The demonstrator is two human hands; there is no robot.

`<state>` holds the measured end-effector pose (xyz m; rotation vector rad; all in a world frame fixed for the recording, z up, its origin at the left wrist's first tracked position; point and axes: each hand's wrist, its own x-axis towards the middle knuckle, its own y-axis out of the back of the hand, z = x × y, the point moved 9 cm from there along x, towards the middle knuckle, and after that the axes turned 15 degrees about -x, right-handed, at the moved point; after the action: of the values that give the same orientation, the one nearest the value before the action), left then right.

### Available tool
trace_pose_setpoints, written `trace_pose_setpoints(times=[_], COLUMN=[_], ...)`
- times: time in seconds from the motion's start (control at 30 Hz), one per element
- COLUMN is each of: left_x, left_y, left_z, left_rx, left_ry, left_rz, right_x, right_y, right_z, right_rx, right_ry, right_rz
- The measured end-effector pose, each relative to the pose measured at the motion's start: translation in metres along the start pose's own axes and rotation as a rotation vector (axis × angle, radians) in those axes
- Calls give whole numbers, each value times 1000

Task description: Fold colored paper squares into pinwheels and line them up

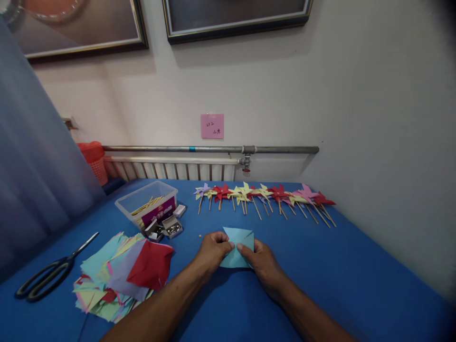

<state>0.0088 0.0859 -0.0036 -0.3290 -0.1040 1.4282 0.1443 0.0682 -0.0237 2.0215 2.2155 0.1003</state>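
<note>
Pinching the light blue paper square (238,247) at its centre between left hand (213,251) and right hand (259,262), low over the blue bench (356,275). Worth keeping the folded corners stacked neatly, pressing evenly, avoiding creases, beside the paper pile (121,275).

Both hands, left hand (213,249) and right hand (260,261), pinching a light-blue paper square (238,247), just right of the coloured paper pile (121,275).

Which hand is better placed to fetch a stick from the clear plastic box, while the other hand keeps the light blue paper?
Probably the left hand. The clear box lies on its side of the table, and the right hand would have to cross over the light blue paper. Both hands pinch the paper.
</note>
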Motion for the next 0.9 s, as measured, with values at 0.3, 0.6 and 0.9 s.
trace_pose_setpoints(times=[0.3,0.6,0.9], left_x=[1,1,-3], left_y=[0,2,-2], left_z=[0,-2,5], left_rx=[-2,2,-8], left_ry=[2,-1,19], left_rz=[7,3,18], right_x=[-5,-9,3], right_y=[-1,-2,-3], right_z=[-8,-16,3], right_rx=[62,119,56], right_ry=[-7,4,-1], right_rz=[13,21,-23])
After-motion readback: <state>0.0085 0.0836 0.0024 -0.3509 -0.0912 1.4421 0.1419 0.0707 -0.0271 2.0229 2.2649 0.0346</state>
